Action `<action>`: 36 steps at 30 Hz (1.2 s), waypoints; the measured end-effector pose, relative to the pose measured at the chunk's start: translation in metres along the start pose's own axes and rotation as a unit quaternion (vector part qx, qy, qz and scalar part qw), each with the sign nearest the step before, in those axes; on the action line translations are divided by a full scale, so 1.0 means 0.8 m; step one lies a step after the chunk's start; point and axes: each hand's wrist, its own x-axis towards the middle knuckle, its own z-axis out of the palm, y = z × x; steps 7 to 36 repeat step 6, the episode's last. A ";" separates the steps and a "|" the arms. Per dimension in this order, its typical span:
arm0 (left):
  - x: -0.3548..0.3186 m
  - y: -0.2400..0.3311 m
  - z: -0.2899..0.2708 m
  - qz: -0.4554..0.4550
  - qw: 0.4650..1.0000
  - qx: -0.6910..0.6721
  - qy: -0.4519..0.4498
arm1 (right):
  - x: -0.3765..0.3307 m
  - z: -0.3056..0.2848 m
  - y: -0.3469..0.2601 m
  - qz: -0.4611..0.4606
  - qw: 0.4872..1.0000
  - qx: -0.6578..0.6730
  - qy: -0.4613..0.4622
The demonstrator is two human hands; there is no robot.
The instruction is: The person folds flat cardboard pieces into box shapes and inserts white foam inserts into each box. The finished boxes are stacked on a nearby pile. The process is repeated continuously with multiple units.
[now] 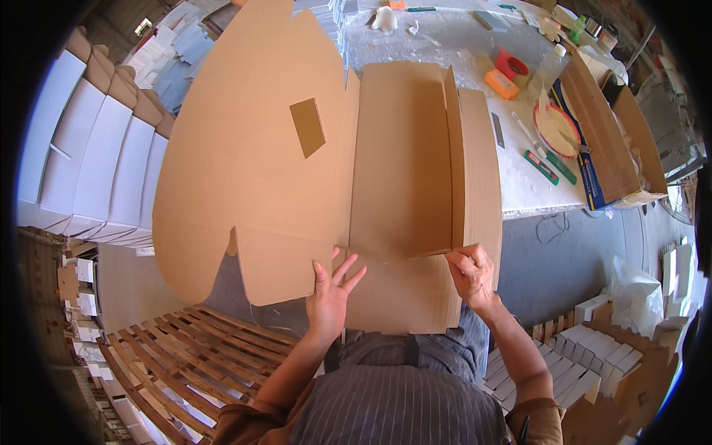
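In front of me lies a large, partly folded brown cardboard box (400, 148), its long panel resting on the worktable. Its wide left panel (237, 163) spreads out flat and has a rectangular cut-out. The right side wall stands up along a crease, and a near flap (404, 293) hangs toward my lap. At the near left crease is my left hand (331, 293), fingers spread, the thumb against the left panel's edge. My right hand (473, 274) pinches the cardboard at the near right corner, its fingertips curled over the edge.
Beyond the right wall, the worktable (534, 178) holds a bowl of pale paste (556, 133), green-handled cutters (541, 167), tape rolls (503, 84) and a clear bottle (549, 67). An open carton (608, 133) stands at its right end. Wooden pallet (193, 348) lower left; stacked white boxes (96, 148) far left.
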 end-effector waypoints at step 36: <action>0.000 -0.010 -0.005 0.008 0.999 0.040 -0.024 | -0.004 -0.030 0.002 -0.077 0.991 -0.071 -0.083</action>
